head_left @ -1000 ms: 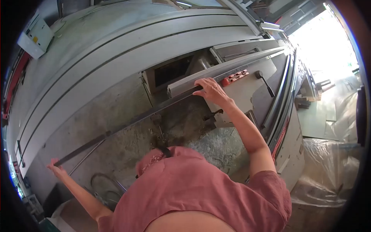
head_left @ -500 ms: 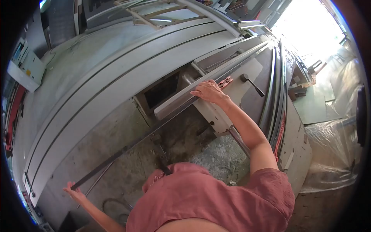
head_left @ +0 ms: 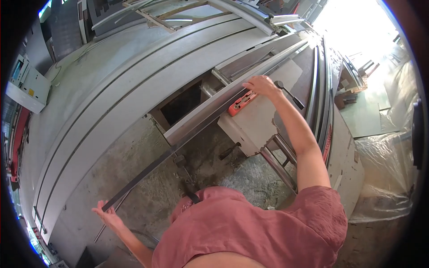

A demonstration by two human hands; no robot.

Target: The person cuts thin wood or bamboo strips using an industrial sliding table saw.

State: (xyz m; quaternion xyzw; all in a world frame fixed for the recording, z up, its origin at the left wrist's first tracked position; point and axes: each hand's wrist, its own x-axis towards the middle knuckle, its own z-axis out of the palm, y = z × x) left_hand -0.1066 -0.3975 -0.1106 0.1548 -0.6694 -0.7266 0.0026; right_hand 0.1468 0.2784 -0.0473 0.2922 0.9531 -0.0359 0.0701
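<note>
A long, thin dark strip [head_left: 149, 169] slants up to the right along a light metal fence [head_left: 214, 109]. Its near end meets the palm of my left hand [head_left: 109, 216], whose fingers are spread open. My right hand [head_left: 262, 85] bends over the strip beside the fence, fingers together and closed on it; the fingertips are partly hidden. Just below that hand, an orange-red slotted piece [head_left: 241, 103] lies on the machine table [head_left: 252, 123], against the strip. A black lever with a knob [head_left: 290, 95] stands right of my right wrist.
A wide grooved sliding table [head_left: 134, 85] curves along the left. Wooden frames [head_left: 178, 18] lie at the back. Dark rails [head_left: 319, 98] run along the right, near plastic sheeting [head_left: 384, 174]. A control box [head_left: 29, 85] stands far left. Metal bars [head_left: 279, 163] jut out below the table.
Both hands have moved forward along the fence, and the strip has advanced with them. More of the orange-red piece shows below my right hand. The view has shifted slightly.
</note>
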